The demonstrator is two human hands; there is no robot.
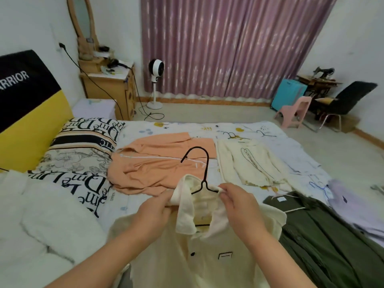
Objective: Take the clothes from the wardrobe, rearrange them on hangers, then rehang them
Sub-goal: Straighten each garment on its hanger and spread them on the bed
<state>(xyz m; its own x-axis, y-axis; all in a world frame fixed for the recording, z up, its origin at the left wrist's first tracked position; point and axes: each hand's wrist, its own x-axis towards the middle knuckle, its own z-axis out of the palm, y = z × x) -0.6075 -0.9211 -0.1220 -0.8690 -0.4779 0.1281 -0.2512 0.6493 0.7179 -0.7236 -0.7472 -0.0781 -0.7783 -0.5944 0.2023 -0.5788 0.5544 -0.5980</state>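
Head view: cream shirt (207,256) hides black hanger (202,173) shoulders.

Matt cream cloth shirt (203,256) on thin black wire hanger (204,175); fluffy white blanket (41,221).

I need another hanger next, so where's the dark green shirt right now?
Head view, lower right: the dark green shirt lies flat on the bed, beside the cream shirt.

The bed (291,140), under a white printed sheet, fills mid-frame. On it lie patterned pillows (83,154) at left, an orange garment (158,165) centre, a cream garment (251,163) beside it, and a dark green shirt (324,235) lower right. Two loose black hangers (234,135) rest near the far edge.
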